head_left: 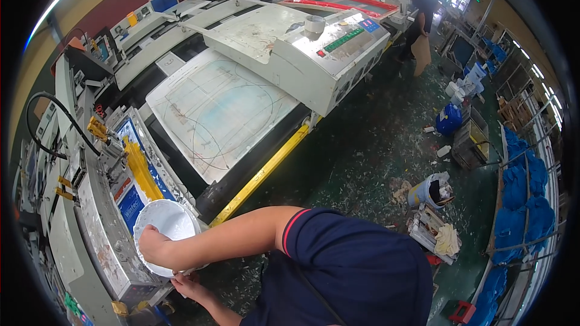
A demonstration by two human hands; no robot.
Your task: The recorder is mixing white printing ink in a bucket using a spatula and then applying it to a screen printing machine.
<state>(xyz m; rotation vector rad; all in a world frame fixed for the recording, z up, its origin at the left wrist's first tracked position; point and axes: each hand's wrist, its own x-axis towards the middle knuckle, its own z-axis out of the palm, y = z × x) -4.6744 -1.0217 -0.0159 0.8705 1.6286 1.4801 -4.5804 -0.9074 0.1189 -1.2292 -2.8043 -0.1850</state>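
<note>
Navy shirt (356, 265) of the wearer lies nearest the lens, its lower part cut off by the picture's bottom edge. Right hand (156, 246) is inside the rim of a white bucket (176, 218), at lower left beside the machine (103, 238). Its fingers are curled; whatever they may grip is hidden by the hand and forearm. Left hand (190, 288) is at the bucket's lower edge, fingers bent; whether they grip it cannot be told. The forearm also covers part of the bucket, and its support cannot be made out. A second person (423, 18) at upper right is small and indistinct.

Writing: white lettering shows on a blue panel (130, 206) beside the bucket, below a yellow strip (142, 172). Markings on the control panel (344, 39) are too small to read.

Edges: a yellow rail (260, 175) bounds the machine's near side, alongside a stained pale board (220, 111). Beyond it, green floor (344, 163), littered with pale scraps, forms a passage towards a rubbish pail (420, 196) and blue cloth bundles (513, 181) at right.
</note>
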